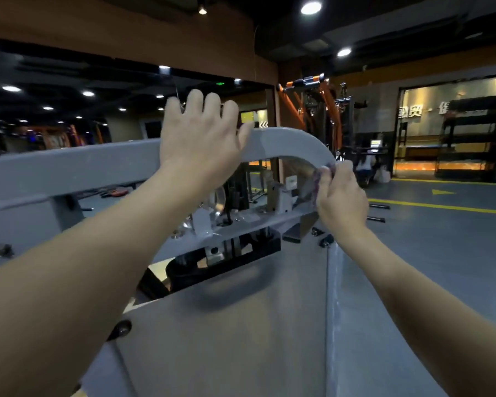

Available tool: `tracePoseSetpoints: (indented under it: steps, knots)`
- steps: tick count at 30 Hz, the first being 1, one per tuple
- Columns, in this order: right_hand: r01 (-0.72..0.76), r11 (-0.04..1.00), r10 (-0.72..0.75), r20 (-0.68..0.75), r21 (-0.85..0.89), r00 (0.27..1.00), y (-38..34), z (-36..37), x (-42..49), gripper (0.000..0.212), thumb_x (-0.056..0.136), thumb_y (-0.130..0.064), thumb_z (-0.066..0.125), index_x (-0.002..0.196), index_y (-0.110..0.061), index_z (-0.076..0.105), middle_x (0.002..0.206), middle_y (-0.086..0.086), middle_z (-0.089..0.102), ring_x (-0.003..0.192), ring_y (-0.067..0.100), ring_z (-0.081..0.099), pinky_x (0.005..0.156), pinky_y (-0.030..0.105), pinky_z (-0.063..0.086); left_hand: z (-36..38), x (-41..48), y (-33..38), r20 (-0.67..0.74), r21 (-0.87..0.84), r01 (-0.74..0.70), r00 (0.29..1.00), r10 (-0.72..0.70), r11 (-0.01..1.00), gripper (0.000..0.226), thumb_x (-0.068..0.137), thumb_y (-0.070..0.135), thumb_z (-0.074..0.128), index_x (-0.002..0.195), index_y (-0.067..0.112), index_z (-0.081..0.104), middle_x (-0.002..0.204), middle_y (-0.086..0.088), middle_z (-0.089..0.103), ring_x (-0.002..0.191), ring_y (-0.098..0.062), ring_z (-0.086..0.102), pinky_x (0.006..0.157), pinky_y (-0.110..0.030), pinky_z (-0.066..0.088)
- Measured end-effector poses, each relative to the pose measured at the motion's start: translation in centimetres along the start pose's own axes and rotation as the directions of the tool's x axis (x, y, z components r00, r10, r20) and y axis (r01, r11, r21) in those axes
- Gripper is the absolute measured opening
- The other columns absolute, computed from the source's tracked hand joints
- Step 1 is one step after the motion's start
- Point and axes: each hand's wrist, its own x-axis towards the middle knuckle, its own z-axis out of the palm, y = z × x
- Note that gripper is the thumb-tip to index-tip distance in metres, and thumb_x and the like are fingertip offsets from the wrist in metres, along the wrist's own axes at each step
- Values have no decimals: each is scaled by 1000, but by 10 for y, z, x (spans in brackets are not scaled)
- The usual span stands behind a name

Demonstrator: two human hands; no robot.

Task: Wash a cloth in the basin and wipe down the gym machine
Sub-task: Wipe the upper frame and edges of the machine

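Left hand [196, 138] spread flat on grey machine frame [284, 141]; right hand [341, 196] pinches cloth [317, 181] against frame's curved end

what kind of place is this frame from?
A commercial gym, most likely. The left hand rests on the grey frame of a weight machine while the right hand presses a cloth to it. An orange rack stands behind, with yellow floor lines.
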Motion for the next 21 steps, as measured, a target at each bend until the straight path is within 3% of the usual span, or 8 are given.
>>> tracePoseSetpoints:
  steps: [4,6,8,12,15,20,21]
  knots:
    - [314,949,-316,45,38,948,-8,-10,20,29,108,-38,44,117,-11,49,107,8,61,66,26,56,52,31,33,-1,6,8,28,40,46,998,-47,998,47,107,49,23,111,13,54,107,-12,57,101,-34,48,89,-53,37]
    - [409,909,-412,39,77,910,-7,-12,31,27,106,-35,50,117,-10,51,106,8,63,65,27,60,53,30,39,-1,15,17,22,41,104,994,-105,994,47,108,48,22,110,13,54,108,-11,58,102,-34,49,89,-52,38]
    - [416,903,-422,36,104,906,2,-9,33,26,106,-31,53,118,-8,53,107,9,62,64,27,59,54,30,37,-2,25,35,21,30,124,992,-125,992,48,108,48,23,110,12,55,108,-11,59,102,-34,50,89,-51,38]
    - [328,936,-340,79,130,937,46,-1,9,16,104,-27,54,114,-16,47,107,8,60,61,22,48,53,25,27,13,20,83,48,39,-37,998,35,999,47,106,45,26,113,9,56,109,-11,59,103,-33,51,92,-50,39]
    - [392,917,-398,100,67,912,51,-6,14,17,100,-27,48,108,-12,50,98,7,59,57,25,50,48,22,21,22,17,93,60,64,-47,997,43,997,49,107,44,27,123,6,54,119,-14,57,116,-35,49,106,-55,37]
    - [425,898,-425,-24,112,905,13,-9,60,12,104,-22,50,110,-12,51,94,1,56,63,21,54,47,31,41,30,28,100,17,116,-62,998,60,991,61,108,44,21,149,3,39,145,-19,46,143,-38,35,122,-60,20]
    - [422,898,-417,-64,126,906,18,-4,57,12,104,-23,50,110,-12,51,93,1,56,61,18,53,46,27,40,32,29,99,5,117,-67,998,67,991,62,109,44,20,152,4,36,148,-20,44,145,-38,33,122,-60,20]
